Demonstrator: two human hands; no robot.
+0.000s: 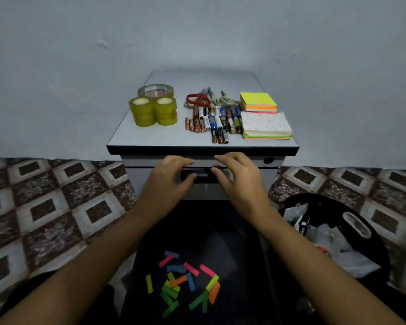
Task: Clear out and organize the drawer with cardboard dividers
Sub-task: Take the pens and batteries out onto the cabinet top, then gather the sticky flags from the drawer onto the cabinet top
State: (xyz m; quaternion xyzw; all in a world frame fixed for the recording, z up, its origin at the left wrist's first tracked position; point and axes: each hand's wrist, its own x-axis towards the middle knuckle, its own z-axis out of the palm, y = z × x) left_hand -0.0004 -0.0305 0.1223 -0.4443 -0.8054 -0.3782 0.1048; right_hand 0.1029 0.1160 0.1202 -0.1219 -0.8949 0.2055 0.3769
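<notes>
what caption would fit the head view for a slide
Left hand and right hand at the drawer handle, with tape rolls, scissors, batteries and sticky notes sorted on the cabinet top.

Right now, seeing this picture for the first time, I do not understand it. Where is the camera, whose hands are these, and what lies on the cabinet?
There is no machine here. A person wears one camera on the head, so you look down along their arms. The left hand and right hand reach the handle; whether the fingers grip it is unclear. On the cabinet lie tape rolls, scissors, batteries and note pads. Below, coloured strips lie on a dark surface; a bin stands at the right.
</notes>
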